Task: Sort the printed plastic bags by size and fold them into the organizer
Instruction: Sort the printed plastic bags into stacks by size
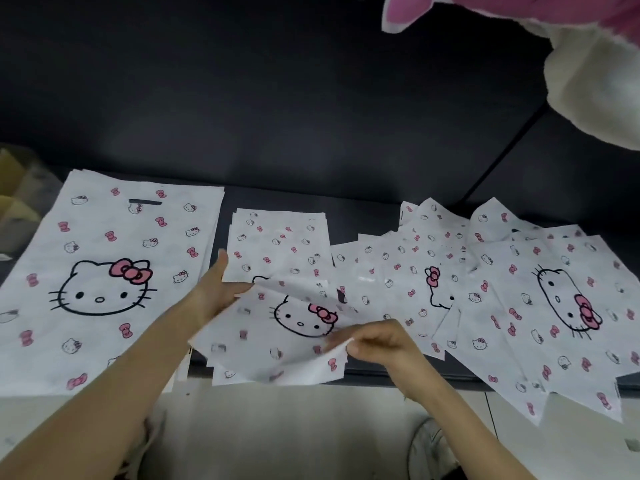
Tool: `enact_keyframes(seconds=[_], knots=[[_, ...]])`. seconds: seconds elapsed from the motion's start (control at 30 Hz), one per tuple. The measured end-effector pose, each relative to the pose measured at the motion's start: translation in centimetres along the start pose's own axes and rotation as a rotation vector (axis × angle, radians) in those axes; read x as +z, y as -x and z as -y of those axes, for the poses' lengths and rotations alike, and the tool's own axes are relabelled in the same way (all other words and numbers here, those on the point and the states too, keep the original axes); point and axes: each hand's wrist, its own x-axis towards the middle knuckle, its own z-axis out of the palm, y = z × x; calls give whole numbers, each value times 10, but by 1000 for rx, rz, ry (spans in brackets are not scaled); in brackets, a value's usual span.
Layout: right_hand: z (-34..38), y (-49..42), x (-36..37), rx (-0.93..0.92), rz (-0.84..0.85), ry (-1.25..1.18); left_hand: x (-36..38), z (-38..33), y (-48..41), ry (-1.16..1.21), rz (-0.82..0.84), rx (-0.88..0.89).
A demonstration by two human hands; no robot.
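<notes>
**Counter** [363,216]: dark, set against a dark wall. Carries three groups of cat-and-bow printed bags, some front edges overhanging a pale floor.

**Unsorted spread** [519,299]: right side. Mixed sizes, overlapped and skewed at several angles; likely the stock yet to be graded.

**Large-bag pile** [104,271]: left side. Squared up, die-cut handle slot at the far end, print facing up. Judged to be the sorted lot of the biggest size, laid flat so the edges line up.

**Plush toy** [588,81]: white and pink, upper right, above the counter. No apparent part in the work.

**Small-bag pile** [280,244]: centre, between the other two groups and apart from the large pile. Edges roughly aligned, near half hidden by the held bag.

**Held bag** [287,327]: small size, lifted just over the small-bag pile, face print up, right edge curling. Probably being matched for size before laying down.

**Left grip** [218,289]: fingers straight, flat against the bag's left edge, steadying rather than clasping.

**Right grip** [374,341]: fingertips pinching the bag's right edge, holding the film taut.

**Cardboard box** [17,202]: far left edge, blurred; contents cannot be told. No organizer identifiable, and no bag seen folded.
</notes>
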Motion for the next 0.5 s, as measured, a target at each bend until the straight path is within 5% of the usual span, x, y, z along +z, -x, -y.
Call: enact_keyframes(seconds=[0.17, 0.33, 0.5], knots=[[-20, -18, -2, 168, -25, -38, -3, 21, 2, -328, -140, 75], [-29, -38, 1, 221, -593, -188, -3, 40, -7, -401, -421, 318], [-39, -61, 11, 257, -736, -161, -3, 43, -15, -371, -510, 501]])
